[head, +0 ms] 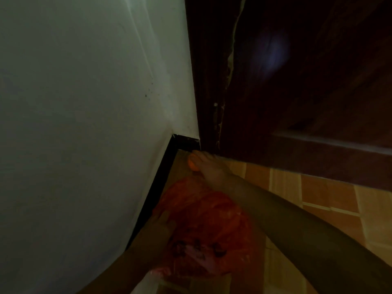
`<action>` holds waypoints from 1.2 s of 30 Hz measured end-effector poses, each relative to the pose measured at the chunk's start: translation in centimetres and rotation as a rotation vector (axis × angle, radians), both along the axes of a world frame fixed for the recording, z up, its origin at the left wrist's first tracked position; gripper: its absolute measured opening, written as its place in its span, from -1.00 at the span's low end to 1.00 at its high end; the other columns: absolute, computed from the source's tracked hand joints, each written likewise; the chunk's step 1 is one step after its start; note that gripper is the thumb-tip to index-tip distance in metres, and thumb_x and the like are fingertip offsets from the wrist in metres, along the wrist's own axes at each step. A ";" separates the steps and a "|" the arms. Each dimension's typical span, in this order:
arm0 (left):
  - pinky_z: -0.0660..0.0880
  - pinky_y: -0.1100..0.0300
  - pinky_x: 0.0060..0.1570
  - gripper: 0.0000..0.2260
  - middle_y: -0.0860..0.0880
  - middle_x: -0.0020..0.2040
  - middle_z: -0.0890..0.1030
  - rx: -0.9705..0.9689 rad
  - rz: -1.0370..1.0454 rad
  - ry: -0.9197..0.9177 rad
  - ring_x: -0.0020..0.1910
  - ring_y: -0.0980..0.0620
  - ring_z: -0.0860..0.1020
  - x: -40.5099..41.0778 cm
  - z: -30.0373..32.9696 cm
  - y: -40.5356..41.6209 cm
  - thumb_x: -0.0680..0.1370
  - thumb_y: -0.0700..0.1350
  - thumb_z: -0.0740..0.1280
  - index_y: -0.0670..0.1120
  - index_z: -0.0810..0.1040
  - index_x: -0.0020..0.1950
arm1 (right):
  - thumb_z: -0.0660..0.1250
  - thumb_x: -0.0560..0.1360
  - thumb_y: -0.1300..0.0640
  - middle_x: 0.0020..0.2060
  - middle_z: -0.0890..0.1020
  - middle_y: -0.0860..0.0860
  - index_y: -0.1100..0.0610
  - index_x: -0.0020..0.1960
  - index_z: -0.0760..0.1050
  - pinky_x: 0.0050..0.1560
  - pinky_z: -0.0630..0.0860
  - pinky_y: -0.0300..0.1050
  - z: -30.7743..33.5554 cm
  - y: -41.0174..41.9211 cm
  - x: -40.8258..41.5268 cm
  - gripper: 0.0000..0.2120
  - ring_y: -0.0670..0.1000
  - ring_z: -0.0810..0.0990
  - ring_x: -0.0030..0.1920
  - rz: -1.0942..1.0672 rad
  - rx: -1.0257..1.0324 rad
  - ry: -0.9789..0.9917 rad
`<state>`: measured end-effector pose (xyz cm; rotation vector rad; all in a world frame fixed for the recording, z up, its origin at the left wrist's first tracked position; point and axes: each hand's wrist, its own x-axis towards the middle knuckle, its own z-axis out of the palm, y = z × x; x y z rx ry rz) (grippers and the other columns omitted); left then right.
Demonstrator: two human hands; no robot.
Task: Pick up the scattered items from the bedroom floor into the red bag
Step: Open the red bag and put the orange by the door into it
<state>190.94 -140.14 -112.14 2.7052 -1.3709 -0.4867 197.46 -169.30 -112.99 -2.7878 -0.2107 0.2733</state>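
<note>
Dim floor corner, right hand [209, 166] gripping orange ball [192, 164], red bag [203, 225] just behind

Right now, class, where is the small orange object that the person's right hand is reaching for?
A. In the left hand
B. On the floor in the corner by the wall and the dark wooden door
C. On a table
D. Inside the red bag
B: the right hand curls over the orange object on the floor, beyond the red bag, in the corner where the wall meets the door.
</note>
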 end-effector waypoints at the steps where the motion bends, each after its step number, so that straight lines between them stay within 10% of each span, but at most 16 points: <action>1: 0.68 -0.13 -0.04 -0.63 -0.19 0.15 0.66 -0.037 0.010 -0.017 0.05 -0.25 0.67 -0.1 0.1 0.3 0.47 0.03 0.18 -0.10 0.71 -0.01 | 0.26 0.65 -0.07 0.66 -0.02 0.06 0.04 0.67 -0.01 0.58 0.03 0.23 -0.1 0.2 1.1 -0.29 0.17 0.04 0.62 0.030 -0.052 0.044; 6: 0.68 -0.01 -0.09 -0.71 -0.18 0.03 0.67 -0.145 -0.029 -0.104 -0.03 -0.21 0.68 -0.1 0.9 1.5 0.47 -0.04 0.22 -0.13 0.70 -0.11 | 0.34 0.56 -0.23 0.65 0.00 0.11 0.04 0.68 -0.05 0.55 0.09 0.33 -2.6 0.9 4.0 -0.12 0.28 -0.02 0.62 0.166 -0.258 0.160; 12: 0.66 -0.02 -0.07 -0.69 -0.18 0.12 0.65 -0.161 -0.010 -0.063 0.05 -0.19 0.64 -0.1 1.4 1.9 0.50 -0.01 0.22 -0.14 0.70 -0.04 | 0.27 0.64 -0.04 0.55 0.18 0.14 0.05 0.60 0.19 0.37 0.35 0.28 -2.0 1.3 4.0 -0.42 0.28 0.17 0.49 0.042 -0.352 0.160; 23: 0.64 0.02 -0.12 -0.80 -0.16 0.11 0.63 -0.158 -0.067 -0.021 -0.03 -0.16 0.64 0.2 1.1 -1.2 0.48 -0.04 0.27 -0.09 0.65 -0.07 | 0.48 0.44 -0.16 0.44 0.34 -0.02 -0.14 0.51 0.28 0.29 0.41 0.05 2.6 -0.6 -9.7 -0.28 0.06 0.32 0.43 -0.370 0.441 -0.153; 30: 0.51 -0.25 0.29 -0.62 -0.13 0.49 0.45 -0.016 -0.035 0.083 0.41 -0.26 0.47 0.0 0.5 -3.6 0.58 0.09 0.18 0.09 0.49 0.38 | 0.34 0.62 -0.04 0.52 0.34 -0.09 -0.08 0.58 0.28 0.47 0.27 -0.17 -0.4 1.0 -16.3 -0.44 -0.03 0.33 0.51 -0.242 0.440 0.126; 36: 0.57 -0.02 0.14 -0.59 0.00 0.38 0.48 -0.066 -0.066 0.094 0.26 -0.04 0.53 -1.5 2.1 -5.5 0.54 0.28 0.25 0.06 0.61 0.20 | 0.28 0.64 -0.12 0.50 0.38 -0.08 -0.03 0.58 0.28 0.42 0.24 -0.23 0.2 -1.0 -19.1 -0.45 -0.02 0.38 0.47 -0.302 0.245 0.201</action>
